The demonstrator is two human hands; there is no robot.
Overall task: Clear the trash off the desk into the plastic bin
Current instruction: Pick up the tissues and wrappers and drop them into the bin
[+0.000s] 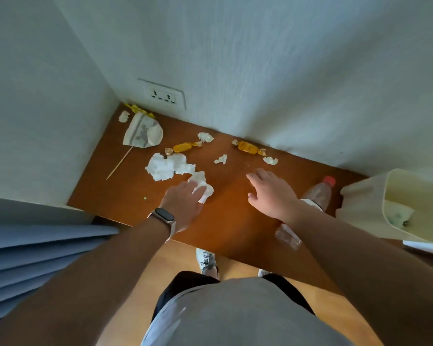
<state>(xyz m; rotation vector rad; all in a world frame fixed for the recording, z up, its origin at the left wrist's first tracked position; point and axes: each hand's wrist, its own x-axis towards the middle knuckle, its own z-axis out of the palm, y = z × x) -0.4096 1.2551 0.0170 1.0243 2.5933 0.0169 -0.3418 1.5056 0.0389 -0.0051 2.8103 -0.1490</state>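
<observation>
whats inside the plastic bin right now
The bin lies tipped with its mouth open. A pale crumpled scrap and a small dark bit show near its bottom; its near wall hides anything further.

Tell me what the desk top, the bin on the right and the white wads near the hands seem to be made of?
Desk: looks like wood or wood-look laminate, reddish brown, smooth with a soft sheen. Bin: cream plastic, slightly translucent walls, matt. White wads: tissue paper by the look, soft, torn and crumpled edges. The left hand is touching one crumpled piece, which looks like thin paper too.
</observation>
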